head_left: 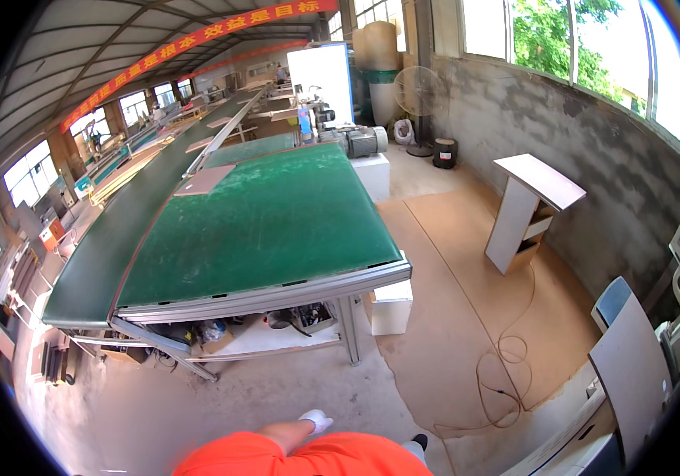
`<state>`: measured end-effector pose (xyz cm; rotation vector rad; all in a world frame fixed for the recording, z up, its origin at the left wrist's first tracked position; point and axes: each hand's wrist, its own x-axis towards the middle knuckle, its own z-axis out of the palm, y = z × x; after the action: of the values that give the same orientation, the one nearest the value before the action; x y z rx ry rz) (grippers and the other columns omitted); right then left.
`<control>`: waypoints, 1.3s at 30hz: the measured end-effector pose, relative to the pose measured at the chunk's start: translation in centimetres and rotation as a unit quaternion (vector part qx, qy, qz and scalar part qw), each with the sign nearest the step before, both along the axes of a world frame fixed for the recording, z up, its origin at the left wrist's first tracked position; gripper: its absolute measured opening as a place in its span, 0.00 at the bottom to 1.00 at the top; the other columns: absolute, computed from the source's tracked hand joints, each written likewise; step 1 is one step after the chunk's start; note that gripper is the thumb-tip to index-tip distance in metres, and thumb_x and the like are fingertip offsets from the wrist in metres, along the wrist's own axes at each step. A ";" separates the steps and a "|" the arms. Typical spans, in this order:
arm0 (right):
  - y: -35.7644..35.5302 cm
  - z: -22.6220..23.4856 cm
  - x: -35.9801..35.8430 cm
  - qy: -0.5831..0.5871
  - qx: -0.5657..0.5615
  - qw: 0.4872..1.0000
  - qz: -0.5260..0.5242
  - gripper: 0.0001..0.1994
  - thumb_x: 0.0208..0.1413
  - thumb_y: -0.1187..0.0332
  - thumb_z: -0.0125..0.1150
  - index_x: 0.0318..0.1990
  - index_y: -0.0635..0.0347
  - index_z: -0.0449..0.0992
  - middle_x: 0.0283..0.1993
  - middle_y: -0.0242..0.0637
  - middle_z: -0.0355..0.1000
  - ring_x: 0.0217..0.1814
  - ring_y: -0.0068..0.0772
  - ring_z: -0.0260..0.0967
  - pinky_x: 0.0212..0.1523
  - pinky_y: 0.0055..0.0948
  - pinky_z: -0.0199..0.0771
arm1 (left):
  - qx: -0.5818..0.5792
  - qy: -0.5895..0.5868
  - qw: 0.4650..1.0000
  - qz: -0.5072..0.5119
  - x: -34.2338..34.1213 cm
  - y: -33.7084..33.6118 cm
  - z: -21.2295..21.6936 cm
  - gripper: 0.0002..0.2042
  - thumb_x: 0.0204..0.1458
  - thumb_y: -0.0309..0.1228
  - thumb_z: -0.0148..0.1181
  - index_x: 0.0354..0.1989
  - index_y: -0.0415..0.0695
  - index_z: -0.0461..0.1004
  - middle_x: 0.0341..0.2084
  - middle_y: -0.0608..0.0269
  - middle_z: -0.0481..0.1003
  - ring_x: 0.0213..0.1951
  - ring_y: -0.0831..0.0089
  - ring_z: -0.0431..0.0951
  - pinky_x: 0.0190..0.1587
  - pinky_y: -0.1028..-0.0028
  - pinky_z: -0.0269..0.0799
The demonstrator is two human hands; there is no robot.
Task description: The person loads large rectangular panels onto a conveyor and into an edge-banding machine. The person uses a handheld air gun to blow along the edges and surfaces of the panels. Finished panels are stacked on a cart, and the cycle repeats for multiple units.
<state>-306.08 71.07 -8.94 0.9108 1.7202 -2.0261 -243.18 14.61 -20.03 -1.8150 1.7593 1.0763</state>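
Note:
My left hand, in a white glove, is low at the centre, its bare forearm coming out of an orange sleeve. It is small and its fingers are too indistinct to read. Nothing can be made out in it. It hangs over the concrete floor, apart from the green conveyor belt in front of me. My right hand is out of sight. A flat brownish panel lies on the far left part of the belt.
Under the conveyor, a shelf holds a pan and clutter. An electric motor sits behind the belt. To the right, a cabinet with a white top stands on brown sheeting, near a loose cable. A panel leans at far right.

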 end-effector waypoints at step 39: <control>-13.6 3.2 -2.4 0.034 0.281 0.958 0.034 0.17 0.60 0.53 0.68 0.33 0.58 0.78 0.19 0.32 0.71 0.16 0.27 0.69 0.16 0.32 0.67 | 0.214 0.294 0.931 -0.023 -63.5 -13.3 -0.3 0.10 0.62 0.38 0.59 0.34 0.46 0.73 0.22 0.62 0.73 0.20 0.68 0.72 0.21 0.65 0.69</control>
<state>-308.50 57.44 -5.69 0.9260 2.3901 -1.5535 -306.70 1.31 -20.33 -1.2503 1.6556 1.9539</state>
